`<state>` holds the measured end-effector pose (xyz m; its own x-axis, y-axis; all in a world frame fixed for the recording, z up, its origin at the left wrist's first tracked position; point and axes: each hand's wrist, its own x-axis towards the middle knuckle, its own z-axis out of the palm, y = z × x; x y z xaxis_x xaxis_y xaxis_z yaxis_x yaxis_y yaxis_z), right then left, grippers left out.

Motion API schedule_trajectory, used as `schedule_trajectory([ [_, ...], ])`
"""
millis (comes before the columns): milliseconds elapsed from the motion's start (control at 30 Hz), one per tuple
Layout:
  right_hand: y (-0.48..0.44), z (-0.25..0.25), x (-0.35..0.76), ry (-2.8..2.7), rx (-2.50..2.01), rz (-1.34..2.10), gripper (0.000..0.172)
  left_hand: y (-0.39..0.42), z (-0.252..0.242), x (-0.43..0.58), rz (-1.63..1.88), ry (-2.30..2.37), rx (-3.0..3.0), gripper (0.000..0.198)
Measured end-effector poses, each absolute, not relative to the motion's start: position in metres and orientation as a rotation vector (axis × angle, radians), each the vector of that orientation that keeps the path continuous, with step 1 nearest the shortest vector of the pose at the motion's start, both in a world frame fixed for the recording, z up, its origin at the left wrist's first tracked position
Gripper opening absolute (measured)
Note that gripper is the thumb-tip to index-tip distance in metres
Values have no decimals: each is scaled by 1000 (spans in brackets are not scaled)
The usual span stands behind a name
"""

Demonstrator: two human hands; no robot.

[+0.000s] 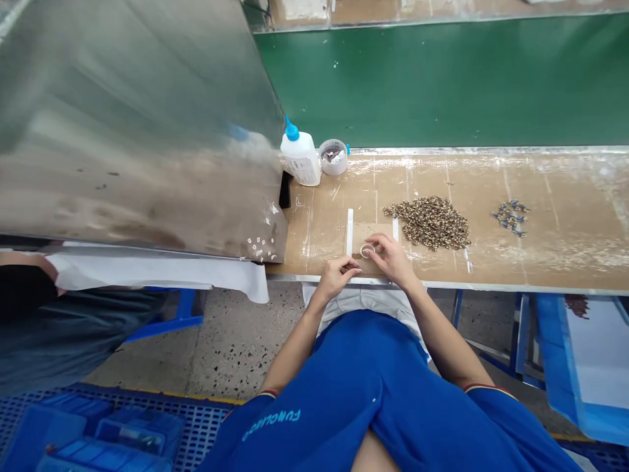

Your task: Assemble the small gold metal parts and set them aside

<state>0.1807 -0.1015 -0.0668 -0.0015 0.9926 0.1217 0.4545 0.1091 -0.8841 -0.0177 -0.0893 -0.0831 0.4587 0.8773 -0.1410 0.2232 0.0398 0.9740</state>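
My right hand (pixel 388 257) pinches a small pale metal ring (pixel 366 250) at its fingertips, just above a piece of brown cardboard (pixel 373 237). My left hand (pixel 337 278) sits close by at the bench's front edge, its fingers closed on a tiny dark part (pixel 350 267). Two white strips (pixel 350 231) stand on either side of the cardboard. To the right lies a heap of small brass parts (pixel 428 223), and farther right a smaller scatter of blue-grey metal parts (pixel 511 217).
A tape-covered workbench (pixel 511 262) runs across the view, with a green panel (pixel 442 78) behind it. A blue-capped glue bottle (pixel 299 157) and a small round tub (pixel 333 157) stand at the back. A metal sheet (pixel 132 131) rises at left, and a co-worker's arm (pixel 29 272) lies beyond.
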Motion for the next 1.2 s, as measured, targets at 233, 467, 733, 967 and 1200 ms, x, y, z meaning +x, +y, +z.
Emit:
schedule_trajectory([
  [233,-103,-75,181,-1358,-1511,1012,27,-91,-84,-10,679,1077,1544,16],
  [467,-88,-65,167,-1578,-1383,868,13,-91,-85,-10,682,1081,1592,16],
  [733,-100,-70,186,-1577,-1398,863,15,-91,-83,-11,669,1073,1625,16],
  [967,-95,-69,182,-1710,-1395,736,14,-90,-82,-11,666,1070,1623,17],
  [1200,-93,-63,196,-1846,-1418,631,14,-91,-82,-10,667,1077,1593,19],
])
